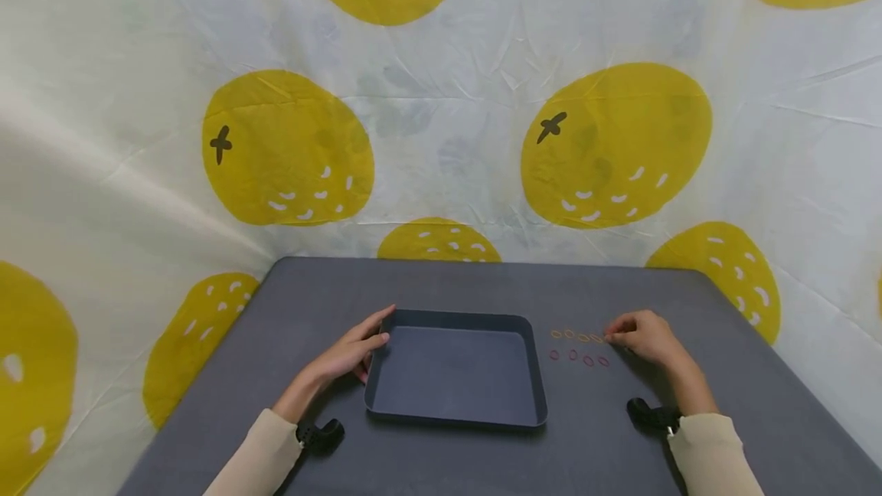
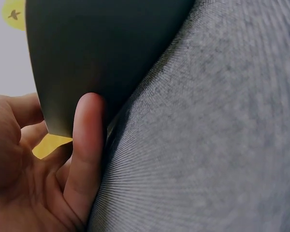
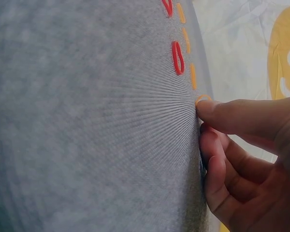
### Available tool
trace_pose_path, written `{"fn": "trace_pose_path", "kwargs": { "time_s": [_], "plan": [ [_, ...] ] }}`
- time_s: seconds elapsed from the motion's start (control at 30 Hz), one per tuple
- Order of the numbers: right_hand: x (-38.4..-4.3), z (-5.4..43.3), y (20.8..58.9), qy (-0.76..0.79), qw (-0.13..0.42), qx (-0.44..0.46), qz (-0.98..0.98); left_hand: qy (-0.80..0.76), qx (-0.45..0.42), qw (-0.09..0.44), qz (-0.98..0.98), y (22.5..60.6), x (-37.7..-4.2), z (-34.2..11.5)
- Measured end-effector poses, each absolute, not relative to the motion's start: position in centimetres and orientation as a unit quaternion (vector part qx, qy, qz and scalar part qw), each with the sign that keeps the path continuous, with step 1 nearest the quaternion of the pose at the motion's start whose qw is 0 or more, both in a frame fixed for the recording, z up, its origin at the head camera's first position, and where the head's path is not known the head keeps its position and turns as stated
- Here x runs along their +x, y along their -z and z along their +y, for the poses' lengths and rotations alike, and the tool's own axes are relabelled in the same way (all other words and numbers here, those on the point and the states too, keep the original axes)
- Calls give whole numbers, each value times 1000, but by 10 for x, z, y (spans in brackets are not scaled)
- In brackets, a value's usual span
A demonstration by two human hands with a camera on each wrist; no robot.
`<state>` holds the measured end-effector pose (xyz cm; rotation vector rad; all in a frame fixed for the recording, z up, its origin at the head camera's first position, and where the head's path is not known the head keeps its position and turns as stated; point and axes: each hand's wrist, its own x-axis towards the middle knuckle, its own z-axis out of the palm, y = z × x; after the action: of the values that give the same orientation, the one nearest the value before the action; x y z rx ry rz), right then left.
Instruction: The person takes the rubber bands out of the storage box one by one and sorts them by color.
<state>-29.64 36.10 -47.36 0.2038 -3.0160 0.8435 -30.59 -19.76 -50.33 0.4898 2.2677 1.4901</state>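
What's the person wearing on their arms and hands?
The left sleeve and right sleeve are plain and cream-coloured, ending near the wrists. By each cuff sits a curved black gadget, one on the left wrist and one on the right wrist. The left hand and right hand are bare, with no gloves. I see no cables.

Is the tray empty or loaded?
Empty: the tray shows a bare floor in the head view; the bands lie outside, to its right.
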Motion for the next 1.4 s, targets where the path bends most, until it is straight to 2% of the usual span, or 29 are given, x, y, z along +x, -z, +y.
{"fn": "trace_pose_path", "kwargs": {
  "time_s": [0.37, 0.9, 1.4],
  "plan": [
    [-292, 366, 479, -296, -3, 58, -953, -541, 172, 187, 802, 509, -298, -196],
    [-292, 362, 476, -346, 6, 53, -937, -539, 168, 180, 805, 507, -305, -198],
    [-287, 332, 439, -353, 24, 94, -931, -543, 155, 168, 808, 506, -302, -195]
  ]
}}
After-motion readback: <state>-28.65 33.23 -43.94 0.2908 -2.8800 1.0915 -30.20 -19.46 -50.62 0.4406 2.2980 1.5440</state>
